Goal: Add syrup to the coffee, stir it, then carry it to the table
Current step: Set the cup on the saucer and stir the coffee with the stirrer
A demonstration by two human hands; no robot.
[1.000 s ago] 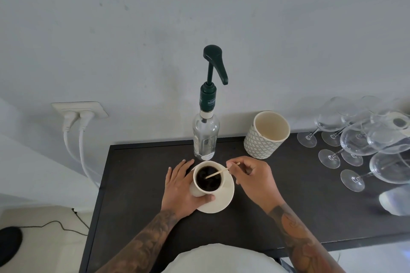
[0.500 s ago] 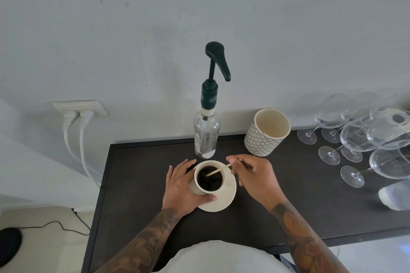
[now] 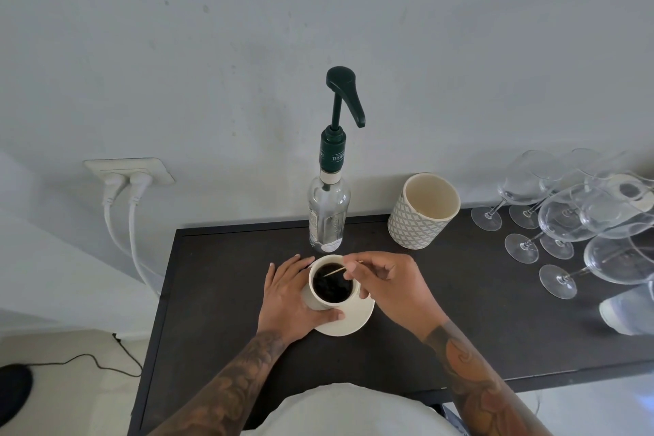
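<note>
Coffee cup (image 3: 332, 282): L hand (image 3: 286, 297) fingers wrap it; R hand (image 3: 389, 285) fingers pinch stirrer (image 3: 336, 271), tip submerged.

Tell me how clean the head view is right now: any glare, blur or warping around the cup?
Head view: soft, even light, no glare on the coffee cup; the stir stick and right hand look sharp; the left hand casts little shadow. Wide-angle warping bends the table edges and tilts the wine glasses outward; the lower right corner is blurred.
</note>
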